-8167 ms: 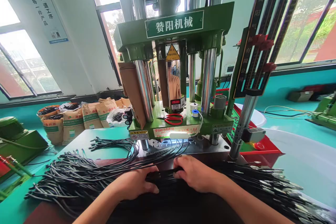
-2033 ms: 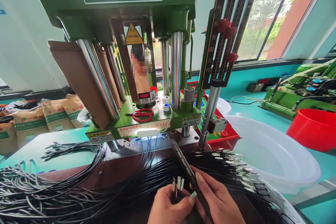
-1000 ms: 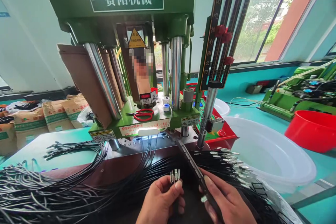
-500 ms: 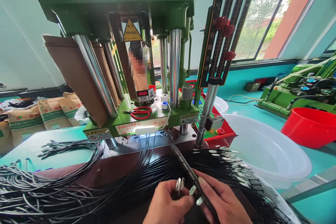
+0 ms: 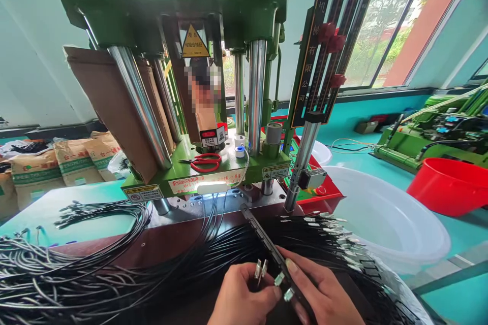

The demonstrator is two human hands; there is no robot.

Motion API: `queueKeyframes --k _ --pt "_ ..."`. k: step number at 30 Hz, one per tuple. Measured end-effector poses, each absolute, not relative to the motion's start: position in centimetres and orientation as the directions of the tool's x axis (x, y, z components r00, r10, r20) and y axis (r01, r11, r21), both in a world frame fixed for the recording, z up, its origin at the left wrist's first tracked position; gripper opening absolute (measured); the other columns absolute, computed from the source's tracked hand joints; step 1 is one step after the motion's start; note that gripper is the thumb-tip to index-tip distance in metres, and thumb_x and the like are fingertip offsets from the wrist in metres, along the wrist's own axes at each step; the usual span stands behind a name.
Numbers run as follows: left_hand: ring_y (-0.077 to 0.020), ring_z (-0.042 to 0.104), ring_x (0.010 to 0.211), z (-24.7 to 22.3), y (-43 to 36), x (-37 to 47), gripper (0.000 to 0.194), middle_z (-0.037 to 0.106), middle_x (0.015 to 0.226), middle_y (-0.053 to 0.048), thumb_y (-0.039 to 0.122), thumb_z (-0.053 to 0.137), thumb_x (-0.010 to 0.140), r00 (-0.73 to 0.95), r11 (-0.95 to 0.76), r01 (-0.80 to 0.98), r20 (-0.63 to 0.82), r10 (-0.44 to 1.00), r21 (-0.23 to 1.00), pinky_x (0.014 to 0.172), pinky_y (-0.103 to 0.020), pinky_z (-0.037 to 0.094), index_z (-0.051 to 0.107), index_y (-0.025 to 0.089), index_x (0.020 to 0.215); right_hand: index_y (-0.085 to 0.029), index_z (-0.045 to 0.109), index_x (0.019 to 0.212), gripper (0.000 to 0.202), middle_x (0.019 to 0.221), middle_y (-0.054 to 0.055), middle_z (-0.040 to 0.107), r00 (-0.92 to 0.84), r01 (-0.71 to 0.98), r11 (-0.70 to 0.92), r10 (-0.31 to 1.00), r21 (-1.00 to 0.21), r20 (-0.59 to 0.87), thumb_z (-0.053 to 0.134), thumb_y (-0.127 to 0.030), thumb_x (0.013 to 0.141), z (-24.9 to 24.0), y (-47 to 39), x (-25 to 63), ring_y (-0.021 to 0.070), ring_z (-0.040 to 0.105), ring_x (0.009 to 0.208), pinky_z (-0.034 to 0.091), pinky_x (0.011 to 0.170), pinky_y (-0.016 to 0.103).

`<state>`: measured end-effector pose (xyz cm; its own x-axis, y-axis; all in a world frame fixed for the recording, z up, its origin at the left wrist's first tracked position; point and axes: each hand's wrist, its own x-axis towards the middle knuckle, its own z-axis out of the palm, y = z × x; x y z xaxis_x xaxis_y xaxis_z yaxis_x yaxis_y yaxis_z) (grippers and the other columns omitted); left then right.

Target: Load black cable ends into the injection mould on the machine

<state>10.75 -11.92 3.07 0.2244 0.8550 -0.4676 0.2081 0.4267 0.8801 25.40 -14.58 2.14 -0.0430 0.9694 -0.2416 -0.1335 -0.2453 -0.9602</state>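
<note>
My left hand (image 5: 246, 292) is closed with thumb and fingers pinched around small silvery metal connectors (image 5: 258, 269), which stick up above the fingers. My right hand (image 5: 322, 287) wraps around a long dark slotted bar (image 5: 264, 237), tilted with its far end toward the green press (image 5: 229, 167). Two more metal connectors, one of them a shiny block (image 5: 288, 294), sit at the bar's near part, between my hands. Whether these are seated in the bar or held by fingers I cannot tell. Black cables (image 5: 229, 249) lie beneath and behind both hands.
Many cables with metal ends (image 5: 353, 259) spread to the right, and a coiled bundle (image 5: 141, 218) lies left. Red-handled scissors (image 5: 206, 162) rest on the press. A white tub (image 5: 392, 213) and a red tub (image 5: 453, 183) stand right. A person is partly visible behind the press.
The view has shifted slightly. The bar's far end has come a little nearer and left, sliding back with my right hand. My left hand keeps its pinch.
</note>
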Motion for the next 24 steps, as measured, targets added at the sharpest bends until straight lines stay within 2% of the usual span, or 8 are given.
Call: queueKeyframes --k 3,6,12,15,19,21,24 --pt "-0.0060 0.031 0.031 3.2 -11.9 10.7 0.025 0.038 0.036 0.011 0.035 0.068 0.065 0.238 0.426 0.197 -0.465 0.853 0.883 0.032 -0.018 0.022 0.052 0.019 0.074 -0.022 0.060 0.120 0.052 0.063 -0.003 0.052 -0.015 -0.124 -0.208 0.978 -0.970 -0.208 0.055 -0.057 0.081 2.0 -14.6 25.2 0.0039 0.036 0.037 0.025 0.034 0.017" --pt "-0.0068 0.031 0.029 3.5 -11.9 10.7 0.023 0.038 0.032 0.010 0.036 0.066 0.067 0.264 0.420 0.242 -0.475 0.839 0.875 0.030 -0.017 0.023 0.053 0.019 0.075 -0.022 0.062 0.119 0.052 0.067 -0.001 0.054 0.026 -0.035 -0.153 0.988 -0.988 -0.154 0.055 -0.057 0.081 2.1 -14.6 25.0 0.0056 0.040 0.039 0.030 0.034 0.019" --pt "-0.0068 0.033 0.027 3.0 -11.8 10.5 0.034 0.041 0.032 0.009 0.045 0.071 0.063 0.273 0.396 0.191 -0.437 0.857 0.898 0.030 -0.018 0.025 0.053 0.018 0.071 -0.024 0.068 0.110 0.048 0.073 0.002 0.059 0.111 0.066 -0.062 0.992 -0.996 -0.054 0.057 -0.058 0.078 2.1 -14.8 24.7 0.0078 0.044 0.041 0.035 0.035 0.021" --pt "-0.0082 0.042 0.032 2.5 -11.7 10.0 0.041 0.049 0.042 0.005 0.048 0.075 0.058 0.350 0.389 0.044 -0.379 0.856 0.920 0.034 -0.020 0.034 0.055 0.015 0.071 -0.022 0.064 0.117 0.052 0.064 -0.001 0.056 0.076 -0.038 -0.124 0.989 -0.992 -0.127 0.057 -0.058 0.079 2.2 -15.0 24.9 0.0059 0.040 0.039 0.032 0.034 0.018" --pt "-0.0097 0.053 0.049 2.2 -11.5 8.8 0.045 0.055 0.061 0.001 0.047 0.077 0.060 0.393 0.381 -0.181 -0.288 0.873 0.907 0.049 -0.024 0.046 0.061 0.011 0.082 -0.020 0.058 0.123 0.062 0.046 -0.006 0.045 0.041 -0.178 -0.252 0.964 -0.951 -0.263 0.059 -0.061 0.076 3.0 -15.6 25.6 0.0059 0.036 0.036 0.028 0.032 0.015" --pt "-0.0096 0.053 0.052 2.2 -11.5 8.5 0.048 0.054 0.061 0.002 0.047 0.077 0.061 0.400 0.385 -0.210 -0.281 0.873 0.899 0.051 -0.024 0.045 0.062 0.011 0.088 -0.019 0.060 0.120 0.064 0.044 -0.006 0.044 0.042 -0.182 -0.273 0.958 -0.945 -0.285 0.061 -0.063 0.073 3.6 -15.8 25.8 0.0065 0.036 0.035 0.028 0.031 0.016" --pt "-0.0087 0.049 0.048 2.2 -11.5 8.6 0.048 0.052 0.055 0.003 0.049 0.076 0.062 0.378 0.370 -0.191 -0.280 0.883 0.909 0.048 -0.022 0.042 0.061 0.011 0.088 -0.019 0.063 0.117 0.060 0.051 -0.004 0.050 0.010 -0.198 -0.256 0.965 -0.946 -0.263 0.061 -0.061 0.074 3.7 -15.8 25.9 0.0051 0.037 0.038 0.031 0.035 0.016"
